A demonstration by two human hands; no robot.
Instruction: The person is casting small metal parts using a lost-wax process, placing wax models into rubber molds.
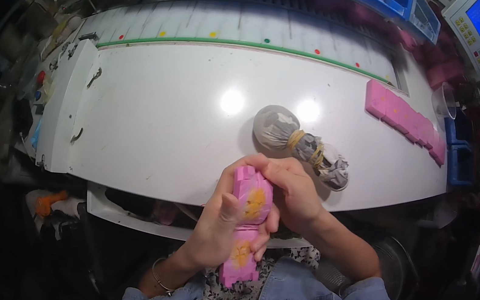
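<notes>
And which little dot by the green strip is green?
The fourth dot from the left, between a yellow dot and a red dot; the others are red or yellow.

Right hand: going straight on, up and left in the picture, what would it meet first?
Likely the left hand, its fingers around the upper end of the pink piece; the right hand looks in contact there, though depth is unclear.
</notes>
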